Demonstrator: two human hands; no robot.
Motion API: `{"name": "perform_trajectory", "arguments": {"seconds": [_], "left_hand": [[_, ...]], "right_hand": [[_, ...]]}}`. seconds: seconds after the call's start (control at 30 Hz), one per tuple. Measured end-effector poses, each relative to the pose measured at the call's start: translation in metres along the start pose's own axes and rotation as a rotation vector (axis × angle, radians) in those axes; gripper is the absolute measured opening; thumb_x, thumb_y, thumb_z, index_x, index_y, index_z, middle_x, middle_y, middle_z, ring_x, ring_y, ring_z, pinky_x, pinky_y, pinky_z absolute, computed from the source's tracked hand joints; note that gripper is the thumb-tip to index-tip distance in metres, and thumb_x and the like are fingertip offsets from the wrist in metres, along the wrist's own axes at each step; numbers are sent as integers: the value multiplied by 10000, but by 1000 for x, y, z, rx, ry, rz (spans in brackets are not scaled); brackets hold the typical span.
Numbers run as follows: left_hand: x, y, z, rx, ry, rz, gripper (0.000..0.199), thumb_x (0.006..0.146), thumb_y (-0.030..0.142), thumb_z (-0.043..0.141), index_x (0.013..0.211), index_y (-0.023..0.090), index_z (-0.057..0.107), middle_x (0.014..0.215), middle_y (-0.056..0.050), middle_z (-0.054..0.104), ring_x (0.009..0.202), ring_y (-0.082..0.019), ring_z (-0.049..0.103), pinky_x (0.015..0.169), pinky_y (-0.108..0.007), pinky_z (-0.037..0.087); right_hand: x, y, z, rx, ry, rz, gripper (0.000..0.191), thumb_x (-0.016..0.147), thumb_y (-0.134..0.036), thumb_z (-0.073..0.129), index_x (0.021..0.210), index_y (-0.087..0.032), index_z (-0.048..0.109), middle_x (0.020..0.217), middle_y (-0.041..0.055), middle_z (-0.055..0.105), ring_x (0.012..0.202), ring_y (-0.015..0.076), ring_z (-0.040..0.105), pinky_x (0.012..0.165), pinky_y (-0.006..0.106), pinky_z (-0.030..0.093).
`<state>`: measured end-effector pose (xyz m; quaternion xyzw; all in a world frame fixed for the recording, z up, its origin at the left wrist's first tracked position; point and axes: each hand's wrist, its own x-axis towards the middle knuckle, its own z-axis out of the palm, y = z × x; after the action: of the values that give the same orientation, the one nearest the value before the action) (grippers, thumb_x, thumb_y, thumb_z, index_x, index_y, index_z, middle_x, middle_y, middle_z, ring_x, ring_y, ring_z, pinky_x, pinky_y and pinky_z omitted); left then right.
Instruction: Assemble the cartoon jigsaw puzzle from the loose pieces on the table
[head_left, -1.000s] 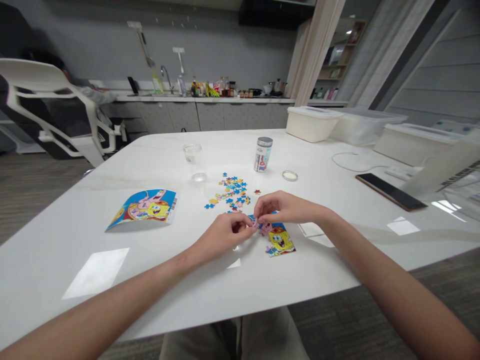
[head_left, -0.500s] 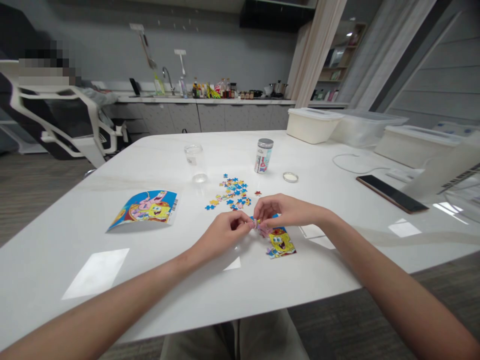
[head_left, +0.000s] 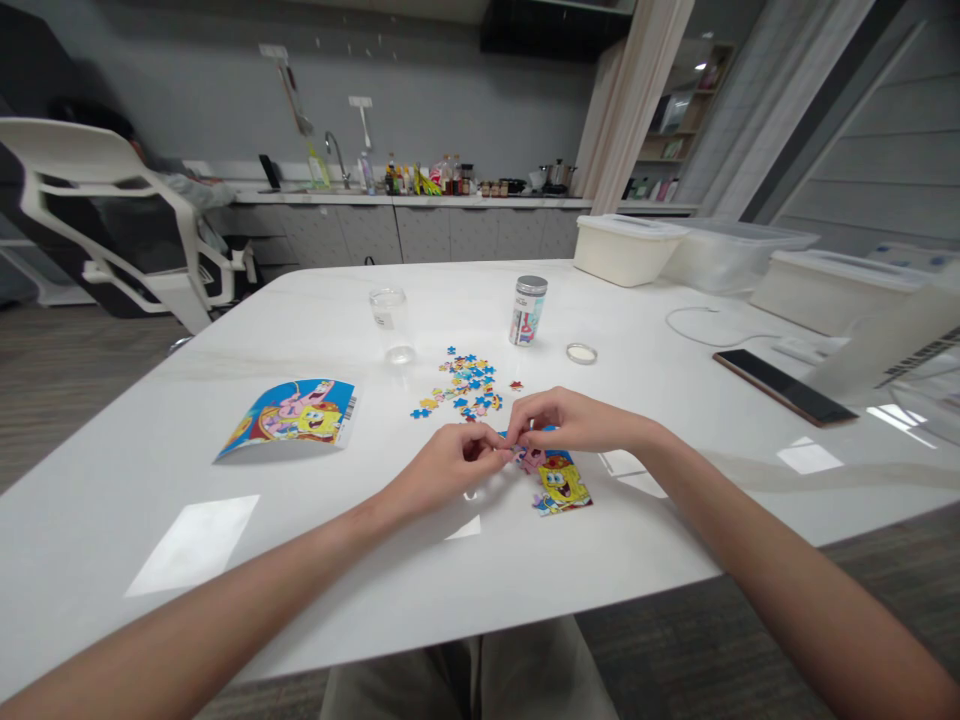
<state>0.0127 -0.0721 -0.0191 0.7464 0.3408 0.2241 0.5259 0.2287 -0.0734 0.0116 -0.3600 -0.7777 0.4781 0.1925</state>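
A partly joined puzzle [head_left: 564, 484] with a yellow cartoon face lies on the white table. At its upper left edge the fingertips of my left hand [head_left: 466, 462] and my right hand [head_left: 564, 420] meet. Both hands are closed in a pinch; my fingers hide most of whatever is between them. Behind my hands is a pile of loose puzzle pieces [head_left: 471, 378], mostly blue and yellow. One reddish piece [head_left: 516, 385] lies apart, to the right of the pile. A curled picture sheet [head_left: 300, 415] with the same cartoon figures rests on the left.
An open clear jar [head_left: 390, 325] and a silver-lidded jar [head_left: 529, 312] stand behind the pieces, near a ring-shaped lid [head_left: 581, 353]. On the right are a dark phone [head_left: 784, 387], a white cable and storage boxes [head_left: 628, 250]. A white chair [head_left: 112, 220] stands at the left.
My fingertips have shifted slightly and drawn closer together at the puzzle's upper left edge, covering the small pinkish piece seen between them before. The other things have not moved.
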Motion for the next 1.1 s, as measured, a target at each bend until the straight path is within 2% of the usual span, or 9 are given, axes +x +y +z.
{"name": "perform_trajectory", "arguments": {"seconds": [0.17, 0.3, 0.43, 0.57, 0.7, 0.97, 1.1], "left_hand": [[1, -1, 0, -1, 25, -10, 236, 809, 356, 580, 727, 144, 644, 579, 44, 434, 533, -81, 354, 509, -221, 263], [2, 2, -1, -57, 76, -39, 221, 809, 331, 570, 718, 141, 635, 597, 24, 508, 533, -81, 398, 507, -217, 285], [2, 3, -1, -70, 42, -62, 239, 797, 348, 600, 675, 142, 598, 561, 48, 450, 516, -69, 362, 499, -208, 272], [2, 0, -1, -90, -22, -34, 242, 783, 368, 626, 697, 143, 609, 542, 69, 377, 505, -64, 328, 497, -211, 252], [1, 2, 0, -93, -1, -48, 224, 776, 370, 636, 750, 148, 624, 541, 76, 350, 503, -67, 316, 498, -214, 247], [1, 1, -1, -80, 8, -39, 208, 784, 346, 615, 720, 149, 629, 535, 71, 366, 500, -70, 328, 509, -215, 272], [0, 0, 0, 57, 5, -4, 208, 831, 328, 556, 757, 151, 637, 566, 56, 412, 519, -80, 363, 512, -217, 292]], "right_hand": [[0, -3, 2, 80, 22, 26, 204, 836, -310, 653, 978, -164, 653, 842, 24, 674, 736, 115, 626, 644, 243, 497], [1, -3, 2, 99, 38, 45, 239, 785, -289, 709, 961, -160, 611, 812, 15, 661, 723, 118, 628, 650, 255, 507], [2, -1, 2, 96, 89, 35, 197, 791, -274, 701, 919, -165, 599, 843, 25, 669, 745, 121, 636, 682, 269, 514], [2, 0, 4, 114, 61, 29, 123, 829, -258, 652, 904, -164, 626, 840, 22, 665, 722, 114, 634, 659, 258, 514], [1, -1, 3, 97, 41, 25, 117, 848, -255, 622, 912, -169, 669, 837, 23, 669, 729, 117, 640, 645, 246, 512], [0, -2, 1, 80, 25, 56, 116, 828, -247, 636, 899, -160, 665, 790, 9, 670, 676, 101, 625, 641, 238, 507], [-1, -1, -1, 20, -29, 81, 124, 818, -226, 632, 913, -154, 664, 751, 10, 673, 670, 108, 619, 626, 239, 499]]}}
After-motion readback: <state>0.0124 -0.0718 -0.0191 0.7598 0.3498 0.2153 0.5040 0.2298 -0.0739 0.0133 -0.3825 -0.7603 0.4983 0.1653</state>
